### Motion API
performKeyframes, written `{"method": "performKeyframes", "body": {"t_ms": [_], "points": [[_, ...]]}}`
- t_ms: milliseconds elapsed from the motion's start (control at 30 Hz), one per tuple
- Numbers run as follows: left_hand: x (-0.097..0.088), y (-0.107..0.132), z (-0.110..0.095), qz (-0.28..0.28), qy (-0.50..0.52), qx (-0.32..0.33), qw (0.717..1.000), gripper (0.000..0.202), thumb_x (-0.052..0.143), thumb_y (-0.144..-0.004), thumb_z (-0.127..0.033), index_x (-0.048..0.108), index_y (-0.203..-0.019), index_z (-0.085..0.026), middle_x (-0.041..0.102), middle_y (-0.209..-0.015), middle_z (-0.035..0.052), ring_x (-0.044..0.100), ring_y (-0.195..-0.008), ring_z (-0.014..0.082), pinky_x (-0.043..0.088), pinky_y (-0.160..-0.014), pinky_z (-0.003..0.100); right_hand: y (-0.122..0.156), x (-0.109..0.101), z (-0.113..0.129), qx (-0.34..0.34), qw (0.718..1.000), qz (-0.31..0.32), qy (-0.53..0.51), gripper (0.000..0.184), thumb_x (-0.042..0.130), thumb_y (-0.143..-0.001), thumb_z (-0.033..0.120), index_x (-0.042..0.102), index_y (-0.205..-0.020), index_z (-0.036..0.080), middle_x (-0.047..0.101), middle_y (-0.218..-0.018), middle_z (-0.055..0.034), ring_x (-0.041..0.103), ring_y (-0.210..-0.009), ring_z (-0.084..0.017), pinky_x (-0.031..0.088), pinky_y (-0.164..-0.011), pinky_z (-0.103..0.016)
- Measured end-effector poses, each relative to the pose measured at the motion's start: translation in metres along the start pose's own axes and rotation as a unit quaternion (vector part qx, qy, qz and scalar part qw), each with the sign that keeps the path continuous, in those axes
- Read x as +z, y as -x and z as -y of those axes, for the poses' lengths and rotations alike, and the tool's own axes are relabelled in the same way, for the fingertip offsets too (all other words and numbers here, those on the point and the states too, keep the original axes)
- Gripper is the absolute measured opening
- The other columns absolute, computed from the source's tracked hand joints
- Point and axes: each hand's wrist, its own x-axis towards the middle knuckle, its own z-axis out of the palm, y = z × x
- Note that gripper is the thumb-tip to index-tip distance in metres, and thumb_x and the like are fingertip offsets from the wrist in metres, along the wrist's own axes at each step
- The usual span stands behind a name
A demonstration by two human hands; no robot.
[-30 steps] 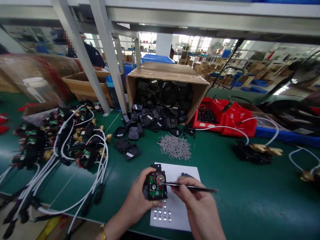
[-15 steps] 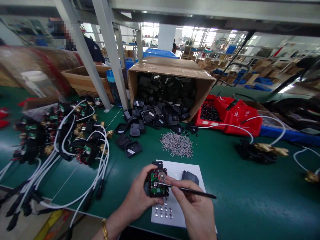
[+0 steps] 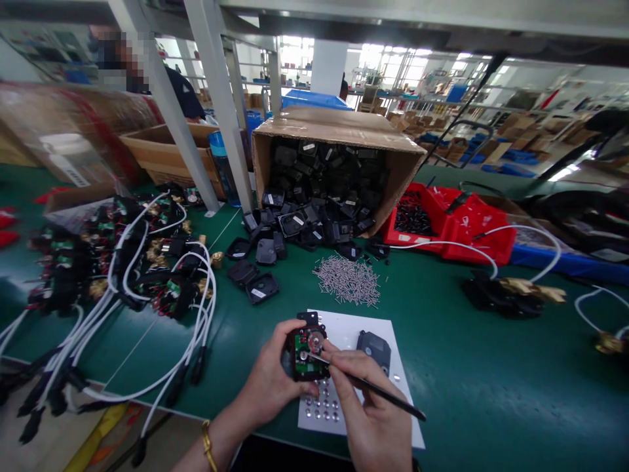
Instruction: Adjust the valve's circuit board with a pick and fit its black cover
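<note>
My left hand [image 3: 272, 373] grips a black housing with an exposed green circuit board [image 3: 305, 364] and a round metal gear at its upper right. Pinched in my right hand [image 3: 371, 400] is a slim dark tool, most likely tweezers [image 3: 376, 388], whose pale tip meets a small round part on the board. Under both hands lies a white sheet [image 3: 319, 425] carrying rows of small shiny round discs [image 3: 325, 414]. A dark grey cover [image 3: 376, 351] rests on that sheet, right of the housing.
Beyond the sheet is a heap of metal pins [image 3: 346, 280]. A cardboard box [image 3: 339, 121] on its side spills black covers [image 3: 297, 226]. Wired assemblies with white cables [image 3: 209, 295] crowd the left; red bins [image 3: 479, 226] stand right. A person [image 3: 184, 95] is behind the posts.
The tool has tilted more steeply, its handle end lower, while its tip stays at the board. My right hand has shifted slightly left; the housing has barely moved.
</note>
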Motion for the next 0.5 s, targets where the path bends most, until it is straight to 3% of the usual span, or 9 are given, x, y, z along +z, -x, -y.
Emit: {"method": "performKeyframes", "body": {"t_ms": [333, 500], "points": [[0.000, 0.000, 0.002, 0.004, 0.002, 0.022, 1.000, 0.084, 0.086, -0.049, -0.041, 0.040, -0.116, -0.024, 0.057, -0.116, 0.0063, 0.056, -0.107, 0.0256, 0.042, -0.095, 0.037, 0.001, 0.004, 0.000, -0.003, 1.000, -0.013, -0.015, 0.018, 0.056, -0.090, 0.019, 0.066, -0.097, 0.032, 0.065, -0.099, 0.0002, 0.059, -0.099, -0.019, 0.048, -0.086, -0.028], [0.000, -0.001, -0.002, 0.012, 0.025, 0.008, 1.000, 0.085, 0.086, -0.048, -0.043, 0.040, -0.118, -0.024, 0.056, -0.117, 0.0064, 0.055, -0.108, 0.0266, 0.041, -0.097, 0.038, -0.009, -0.016, -0.006, 0.062, 0.995, -0.020, -0.075, 0.004, 0.068, -0.083, 0.029, 0.069, -0.082, 0.026, 0.065, -0.087, -0.0017, 0.059, -0.088, -0.019, 0.049, -0.078, -0.025]]}}
